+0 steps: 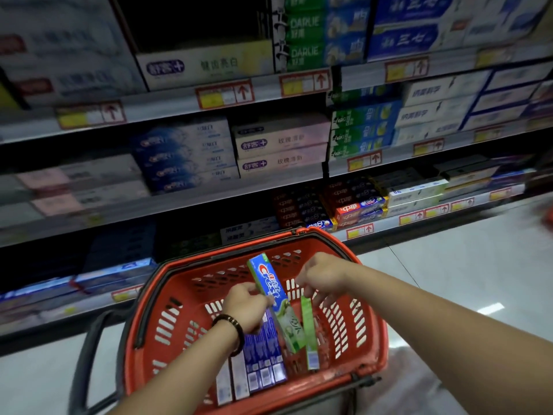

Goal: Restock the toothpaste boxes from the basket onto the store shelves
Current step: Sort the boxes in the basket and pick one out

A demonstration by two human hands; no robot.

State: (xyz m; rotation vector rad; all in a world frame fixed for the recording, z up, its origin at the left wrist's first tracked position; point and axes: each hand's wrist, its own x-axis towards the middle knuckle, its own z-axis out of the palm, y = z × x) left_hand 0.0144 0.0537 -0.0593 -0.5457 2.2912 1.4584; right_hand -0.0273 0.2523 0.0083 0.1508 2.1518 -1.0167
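Nearest the camera, both forearms are stretched forward and down into the red basket (140, 319), which is set on the pale floor (449, 280) in front of the shelving. A dark bead bracelet (232, 332) is worn on the left wrist. On the basket's bottom a row of blue boxes (263, 360) and a few white boxes (239, 381) are laid flat, side by side. None of these has been shelved yet, so a good part of the restocking is judged to be left.

Just beyond, the left hand (247, 310) is curled round the middle of a blue-and-green Crest box (269, 280), which is held tilted with its far end raised. The right hand (321, 277) is held palm down, wrist bent, and a slim green box (308, 327), stood on end beside the Crest box, is pinched at its top by the drooping fingers. Both boxes are inside the basket, so a pick-up is judged to be in hand.

Farther off, the shelves (185, 202) are seen packed with toothpaste cartons. One dark gap (191, 22) is left on the top shelf, above a single white carton (206, 65). Where the held boxes belong cannot be told.
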